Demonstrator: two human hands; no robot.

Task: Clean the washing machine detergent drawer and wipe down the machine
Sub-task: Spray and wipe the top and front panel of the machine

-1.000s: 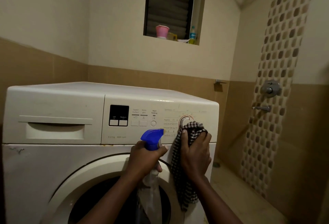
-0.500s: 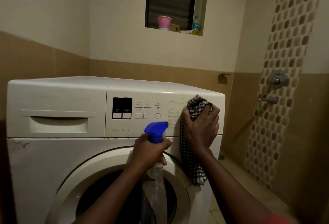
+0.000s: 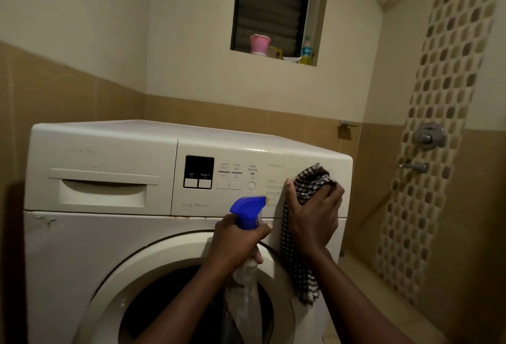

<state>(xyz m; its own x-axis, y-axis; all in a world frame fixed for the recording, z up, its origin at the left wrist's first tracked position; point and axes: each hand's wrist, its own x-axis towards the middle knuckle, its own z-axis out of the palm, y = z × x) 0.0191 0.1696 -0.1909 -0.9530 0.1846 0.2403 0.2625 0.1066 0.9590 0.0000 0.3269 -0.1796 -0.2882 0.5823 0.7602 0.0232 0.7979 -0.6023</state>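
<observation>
A white front-loading washing machine (image 3: pixel 115 237) fills the lower left. Its detergent drawer (image 3: pixel 102 191) at the upper left is closed. My right hand (image 3: pixel 315 215) presses a black-and-white checked cloth (image 3: pixel 310 182) against the right end of the control panel, covering the dial; the cloth's tail hangs down over the door rim. My left hand (image 3: pixel 235 242) grips a clear spray bottle with a blue trigger head (image 3: pixel 247 211), held upright in front of the round door (image 3: pixel 191 289).
A window ledge above holds a pink cup (image 3: pixel 259 44) and a small bottle (image 3: pixel 306 49). A shower valve (image 3: pixel 428 135) and tap (image 3: pixel 413 167) sit on the mosaic-tiled wall at right. Tan tiled walls stand close behind and left of the machine.
My right hand moved the cloth up from the dial's lower edge to the panel's upper right area. The spray bottle in my left hand stayed roughly in place.
</observation>
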